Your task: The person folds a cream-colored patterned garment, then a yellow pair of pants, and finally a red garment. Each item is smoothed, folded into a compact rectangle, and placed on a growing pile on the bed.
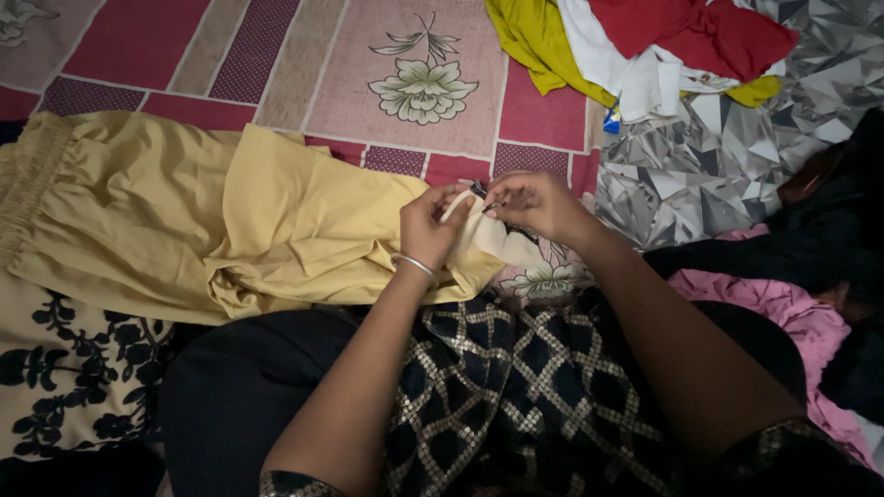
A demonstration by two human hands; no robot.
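Pinching yellow garment (276,221) hem | left hand (428,225) | right hand (534,202)

We are in a home, sitting on a bed or floor bedding. What tells us is the patchwork bedsheet (276,55) in pink and maroon with printed flowers, spread under everything. On its lower part lies a pale yellow garment (184,221) with a gathered waistband. Past its right edge is a grey sheet with a faceted pattern (700,156), and on the border between the two, a loose pile of clothes (663,41) in yellow, white and red.
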